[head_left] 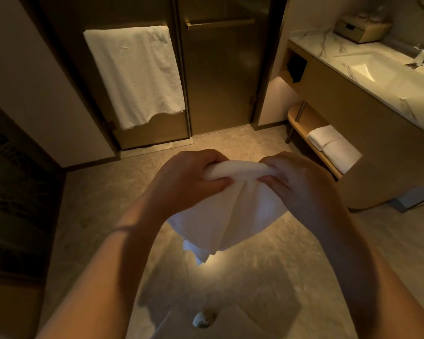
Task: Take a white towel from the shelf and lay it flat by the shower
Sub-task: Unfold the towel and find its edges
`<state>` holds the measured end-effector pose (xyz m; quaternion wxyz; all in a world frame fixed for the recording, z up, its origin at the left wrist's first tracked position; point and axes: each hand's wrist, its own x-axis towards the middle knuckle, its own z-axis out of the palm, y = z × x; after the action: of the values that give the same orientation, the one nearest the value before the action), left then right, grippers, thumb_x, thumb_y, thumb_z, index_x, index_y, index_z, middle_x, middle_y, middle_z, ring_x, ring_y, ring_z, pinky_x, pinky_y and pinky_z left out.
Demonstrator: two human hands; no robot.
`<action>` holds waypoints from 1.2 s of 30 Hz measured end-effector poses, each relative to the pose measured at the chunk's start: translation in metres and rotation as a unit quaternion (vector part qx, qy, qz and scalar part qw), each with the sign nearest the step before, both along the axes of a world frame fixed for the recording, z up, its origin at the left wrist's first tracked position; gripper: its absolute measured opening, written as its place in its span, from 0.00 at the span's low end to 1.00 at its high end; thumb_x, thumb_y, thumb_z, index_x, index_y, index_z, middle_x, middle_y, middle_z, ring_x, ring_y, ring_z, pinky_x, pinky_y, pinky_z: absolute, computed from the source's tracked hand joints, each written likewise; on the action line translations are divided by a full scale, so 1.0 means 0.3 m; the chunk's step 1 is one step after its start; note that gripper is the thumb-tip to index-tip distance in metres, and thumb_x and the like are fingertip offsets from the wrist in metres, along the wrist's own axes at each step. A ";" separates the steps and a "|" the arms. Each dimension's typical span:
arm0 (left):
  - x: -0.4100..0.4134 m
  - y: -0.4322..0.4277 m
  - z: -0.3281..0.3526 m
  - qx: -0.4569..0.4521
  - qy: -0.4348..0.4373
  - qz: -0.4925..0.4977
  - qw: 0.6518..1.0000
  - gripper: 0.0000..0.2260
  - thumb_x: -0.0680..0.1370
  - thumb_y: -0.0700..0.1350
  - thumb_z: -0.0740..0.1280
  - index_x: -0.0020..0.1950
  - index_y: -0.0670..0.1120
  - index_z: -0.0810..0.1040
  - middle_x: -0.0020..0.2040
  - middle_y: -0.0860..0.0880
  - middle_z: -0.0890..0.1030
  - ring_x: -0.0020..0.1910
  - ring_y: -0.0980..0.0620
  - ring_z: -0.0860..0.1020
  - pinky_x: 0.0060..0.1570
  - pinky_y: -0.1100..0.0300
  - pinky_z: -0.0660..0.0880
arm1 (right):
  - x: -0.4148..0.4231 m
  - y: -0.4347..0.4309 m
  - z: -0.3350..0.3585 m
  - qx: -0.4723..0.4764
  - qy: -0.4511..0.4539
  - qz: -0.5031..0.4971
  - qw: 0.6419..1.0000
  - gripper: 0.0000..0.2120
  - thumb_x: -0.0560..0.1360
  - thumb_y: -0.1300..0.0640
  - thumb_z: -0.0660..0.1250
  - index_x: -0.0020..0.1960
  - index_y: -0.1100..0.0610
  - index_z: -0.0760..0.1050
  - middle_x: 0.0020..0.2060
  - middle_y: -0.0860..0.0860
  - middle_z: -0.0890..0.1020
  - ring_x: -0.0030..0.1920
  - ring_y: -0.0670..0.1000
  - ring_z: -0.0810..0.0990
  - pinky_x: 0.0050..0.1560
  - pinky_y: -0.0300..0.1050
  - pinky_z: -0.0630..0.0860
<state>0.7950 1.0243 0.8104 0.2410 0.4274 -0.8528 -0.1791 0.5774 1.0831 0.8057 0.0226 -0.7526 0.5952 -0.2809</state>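
Note:
A white towel [227,211] hangs in mid-air over the floor, bunched along its top edge and drooping below my hands. My left hand [184,182] grips the left end of that edge. My right hand [296,184] grips the right end, close beside the left. The low wooden shelf [301,121] under the vanity at the right carries two more folded white towels [333,146]. The glass shower doors [220,77] stand straight ahead, with bare tiled floor [218,143] between them and my hands.
Another white towel [135,74] hangs from a bar on the left shower door. A marble vanity top [367,57] with sink, tap and a small wooden box stands at the right. A dark door panel [15,192] lies at the left. A small white floor fitting [202,319] sits near my feet.

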 end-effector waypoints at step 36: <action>-0.118 0.051 -0.026 0.108 0.238 0.133 0.956 0.10 0.68 0.46 0.75 0.48 0.55 0.82 0.39 0.59 0.82 0.39 0.63 0.80 0.35 0.71 0.74 | 0.189 0.073 -0.156 -0.017 -0.373 -0.074 0.925 0.07 0.73 0.53 0.70 0.50 0.50 0.77 0.44 0.42 0.81 0.47 0.40 0.80 0.46 0.32 0.76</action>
<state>0.7595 1.0395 0.8027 0.4110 0.5054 -0.6820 -0.3325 0.6340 1.1049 0.7590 0.2098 -0.5475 0.5925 -0.5524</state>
